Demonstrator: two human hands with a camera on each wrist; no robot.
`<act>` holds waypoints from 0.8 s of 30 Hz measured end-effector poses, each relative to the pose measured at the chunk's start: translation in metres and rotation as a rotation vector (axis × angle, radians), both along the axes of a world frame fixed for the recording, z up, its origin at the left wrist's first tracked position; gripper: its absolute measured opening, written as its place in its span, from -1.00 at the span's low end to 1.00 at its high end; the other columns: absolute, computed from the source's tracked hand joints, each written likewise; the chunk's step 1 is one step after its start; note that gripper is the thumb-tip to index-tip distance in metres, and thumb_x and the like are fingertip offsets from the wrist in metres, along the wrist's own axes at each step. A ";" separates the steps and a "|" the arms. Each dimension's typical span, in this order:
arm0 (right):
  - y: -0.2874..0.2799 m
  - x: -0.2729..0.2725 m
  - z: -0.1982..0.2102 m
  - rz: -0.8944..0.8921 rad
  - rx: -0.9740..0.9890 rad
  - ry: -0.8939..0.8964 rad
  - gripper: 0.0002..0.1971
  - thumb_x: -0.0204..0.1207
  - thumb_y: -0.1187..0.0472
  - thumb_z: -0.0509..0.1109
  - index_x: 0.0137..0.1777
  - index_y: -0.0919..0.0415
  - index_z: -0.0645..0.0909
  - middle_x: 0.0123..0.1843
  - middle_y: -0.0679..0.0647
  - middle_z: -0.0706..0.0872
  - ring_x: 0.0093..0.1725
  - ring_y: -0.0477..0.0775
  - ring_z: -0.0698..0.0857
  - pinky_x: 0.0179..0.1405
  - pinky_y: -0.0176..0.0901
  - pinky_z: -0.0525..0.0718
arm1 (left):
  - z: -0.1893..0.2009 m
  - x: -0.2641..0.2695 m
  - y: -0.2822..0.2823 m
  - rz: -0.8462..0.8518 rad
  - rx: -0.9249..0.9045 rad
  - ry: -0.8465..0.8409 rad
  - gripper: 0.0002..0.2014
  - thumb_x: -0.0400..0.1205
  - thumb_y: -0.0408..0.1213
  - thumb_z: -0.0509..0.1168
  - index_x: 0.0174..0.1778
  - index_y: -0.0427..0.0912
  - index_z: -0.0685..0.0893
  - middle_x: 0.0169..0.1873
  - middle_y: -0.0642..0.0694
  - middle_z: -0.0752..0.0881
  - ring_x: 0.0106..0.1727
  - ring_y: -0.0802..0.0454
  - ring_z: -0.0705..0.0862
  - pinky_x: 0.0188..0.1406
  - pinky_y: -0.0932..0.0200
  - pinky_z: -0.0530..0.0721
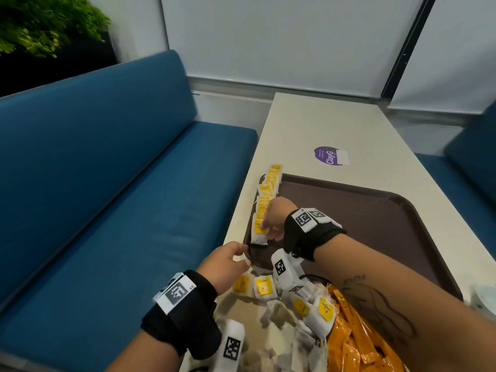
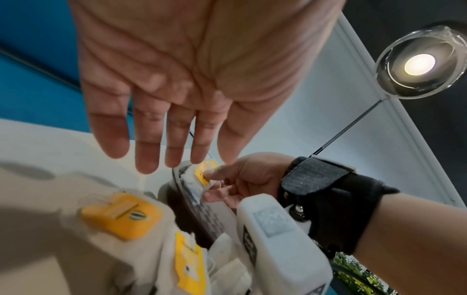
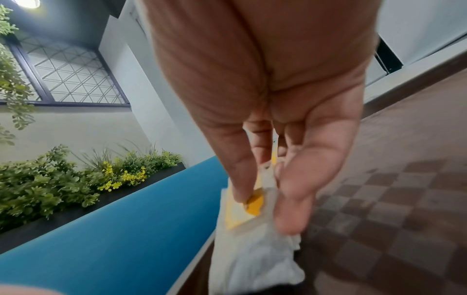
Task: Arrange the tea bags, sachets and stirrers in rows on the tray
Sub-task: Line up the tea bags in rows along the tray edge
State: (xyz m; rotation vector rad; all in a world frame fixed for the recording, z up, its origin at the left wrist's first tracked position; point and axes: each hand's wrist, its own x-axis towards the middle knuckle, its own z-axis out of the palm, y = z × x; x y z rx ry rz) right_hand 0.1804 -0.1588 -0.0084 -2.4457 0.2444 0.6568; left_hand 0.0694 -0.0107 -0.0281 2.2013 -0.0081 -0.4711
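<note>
right hand (image 1: 273, 218) palm down, fingers (image 3: 240, 179) pinching tea bag (image 1: 259, 232) at tray (image 1: 375, 210) edge; left hand (image 2: 182, 79) hovering beside, fingers straight, apart.

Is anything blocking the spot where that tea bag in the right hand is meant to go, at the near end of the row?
Nothing visible does. The right hand pinches a white tea bag with a yellow tag at the near end of the row of tea bags along the brown plastic tray's left edge. The open left hand hovers just short of it.
</note>
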 end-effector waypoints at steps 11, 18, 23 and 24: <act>-0.006 0.003 -0.005 -0.247 0.431 -0.031 -0.55 0.56 0.31 0.33 0.44 0.40 0.45 0.43 0.33 0.53 0.10 0.15 0.53 0.27 0.05 0.57 | -0.002 0.001 0.007 0.045 -0.079 -0.007 -0.68 0.67 -0.24 0.23 0.36 -0.08 0.52 0.29 0.00 0.58 0.24 0.03 0.58 0.19 0.17 0.54; -0.023 -0.017 0.027 -0.285 0.459 -0.147 -0.60 0.58 0.25 0.34 0.40 0.34 0.50 0.32 0.31 0.62 0.00 0.11 0.56 0.08 -0.02 0.63 | 0.017 -0.011 0.033 0.124 -0.154 -0.062 -0.69 0.64 -0.32 0.27 0.32 -0.14 0.54 0.15 -0.01 0.62 0.11 0.13 0.57 -0.04 0.28 0.51; -0.046 -0.085 0.077 -0.089 0.603 -0.237 -0.72 0.60 0.27 0.34 0.30 0.25 0.56 -0.01 0.10 0.72 -0.11 0.01 0.72 -0.12 0.00 0.73 | 0.026 -0.039 0.060 0.155 -0.112 -0.101 -0.67 0.58 -0.31 0.35 0.26 -0.02 0.54 0.07 0.08 0.62 -0.13 0.21 0.60 -0.32 0.33 0.51; -0.050 -0.101 0.083 -0.037 0.584 -0.250 -0.75 0.58 0.27 0.36 0.25 0.21 0.59 -0.02 0.07 0.74 -0.11 -0.01 0.74 -0.14 0.00 0.74 | 0.025 -0.044 0.061 0.159 -0.096 -0.097 -0.64 0.57 -0.31 0.37 0.27 -0.03 0.54 0.08 0.07 0.62 -0.14 0.20 0.60 -0.31 0.34 0.52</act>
